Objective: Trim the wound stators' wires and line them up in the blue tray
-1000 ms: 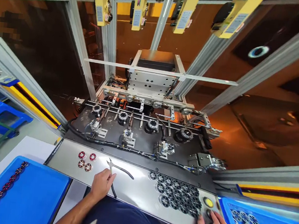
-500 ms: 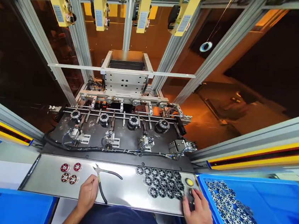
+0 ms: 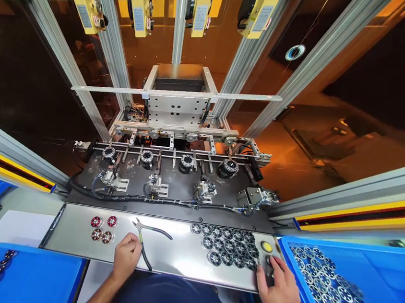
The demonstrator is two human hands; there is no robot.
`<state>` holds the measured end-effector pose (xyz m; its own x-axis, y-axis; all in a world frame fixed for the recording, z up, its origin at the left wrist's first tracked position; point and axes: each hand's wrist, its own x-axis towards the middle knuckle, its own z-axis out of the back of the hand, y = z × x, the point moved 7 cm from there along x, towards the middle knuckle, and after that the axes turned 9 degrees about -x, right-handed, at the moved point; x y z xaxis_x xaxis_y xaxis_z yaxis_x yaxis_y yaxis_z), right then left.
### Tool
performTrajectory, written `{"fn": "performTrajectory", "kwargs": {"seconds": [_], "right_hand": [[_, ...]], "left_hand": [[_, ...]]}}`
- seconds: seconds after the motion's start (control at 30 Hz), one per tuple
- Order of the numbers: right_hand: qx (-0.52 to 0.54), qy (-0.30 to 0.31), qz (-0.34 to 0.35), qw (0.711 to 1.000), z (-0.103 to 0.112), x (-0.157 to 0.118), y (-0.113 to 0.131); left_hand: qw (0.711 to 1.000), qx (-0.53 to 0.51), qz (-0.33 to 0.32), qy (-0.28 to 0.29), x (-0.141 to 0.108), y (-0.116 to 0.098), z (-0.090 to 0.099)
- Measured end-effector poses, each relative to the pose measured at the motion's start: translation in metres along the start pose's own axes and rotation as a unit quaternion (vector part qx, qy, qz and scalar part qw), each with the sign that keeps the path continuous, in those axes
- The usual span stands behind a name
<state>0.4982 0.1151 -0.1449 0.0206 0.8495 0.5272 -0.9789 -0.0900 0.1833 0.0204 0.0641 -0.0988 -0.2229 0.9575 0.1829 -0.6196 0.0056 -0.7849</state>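
Note:
My left hand (image 3: 126, 258) is closed on the steel ledge (image 3: 76, 249), just left of the cutting pliers (image 3: 146, 232); what its curled fingers hold, if anything, is hidden. The pliers lie with their handles spread. At the ledge's right end, my right hand (image 3: 279, 290) rests with fingers apart on a dark knob or button (image 3: 269, 269), below a yellow button (image 3: 267, 246). Several dark ring parts (image 3: 229, 247) lie in rows left of that hand. Red-centred ring parts (image 3: 97, 234) lie at the ledge's left.
Behind the ledge stands a machine with round fixtures (image 3: 187, 163) on a dark plate (image 3: 167, 208). A blue bin (image 3: 385, 267) with rings is at right, another blue bin (image 3: 41, 269) at lower left. Yellow hoists (image 3: 201, 11) hang above; metal posts flank both sides.
The camera view has shifted, so the whole scene sits slightly further right. Both hands keep their places relative to the ledge and its parts.

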Motion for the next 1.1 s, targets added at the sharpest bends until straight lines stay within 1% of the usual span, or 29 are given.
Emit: {"fn": "performTrajectory", "kwargs": {"seconds": [0.43,0.7,1.1], "right_hand": [[-0.003,0.004,-0.005,1.000,0.003,-0.002,0.000],[-0.006,0.001,0.007,1.000,0.004,0.000,0.002],[-0.011,0.001,0.002,1.000,0.004,-0.001,0.000]], "left_hand": [[0.999,0.036,-0.013,0.016,0.000,-0.002,-0.003],[0.998,0.049,-0.017,0.020,-0.002,0.004,-0.006],[0.998,0.058,-0.010,0.028,-0.004,0.010,-0.009]]}}
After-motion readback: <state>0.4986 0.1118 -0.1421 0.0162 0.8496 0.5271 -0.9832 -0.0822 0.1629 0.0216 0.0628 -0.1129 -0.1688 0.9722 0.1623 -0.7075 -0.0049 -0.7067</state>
